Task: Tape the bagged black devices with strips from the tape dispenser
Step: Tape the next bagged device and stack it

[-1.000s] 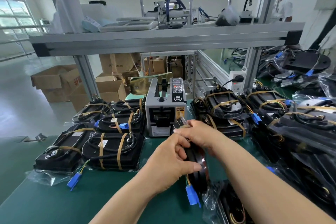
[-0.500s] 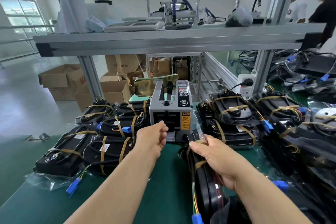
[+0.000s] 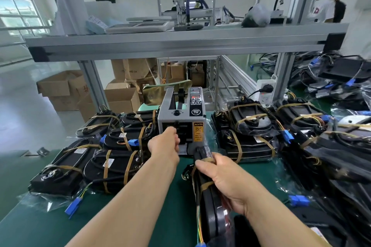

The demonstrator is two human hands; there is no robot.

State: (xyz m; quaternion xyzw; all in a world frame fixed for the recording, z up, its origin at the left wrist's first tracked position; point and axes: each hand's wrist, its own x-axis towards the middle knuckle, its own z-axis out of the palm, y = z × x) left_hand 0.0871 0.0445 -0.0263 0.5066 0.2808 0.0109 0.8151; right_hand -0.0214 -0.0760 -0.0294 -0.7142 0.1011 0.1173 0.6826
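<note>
Nearest, the right hand [image 3: 226, 182] has its grip wrapped over the upper edge of a bagged black device [image 3: 210, 218]. The device stands on its edge on the green surface [image 3: 140, 216], just in front of the tape dispenser [image 3: 181, 118]. Tan bands [image 3: 206, 185] already cross the device near the fingers. Holding it upright and steady seems wise, with the bag drawn smooth so the next strip lands flat.

Further on, the left hand [image 3: 166, 144] is at the dispenser's outlet with its fingers curled. Whether its grip has a strip I cannot tell, since the hand hides the slot. The pull is probably best made straight toward the body, by one end only, so the tape does not fold on itself.

Beyond, on both sides of the dispenser, taped devices [image 3: 112, 168] lie stacked. They show the band spacing to match.
</note>
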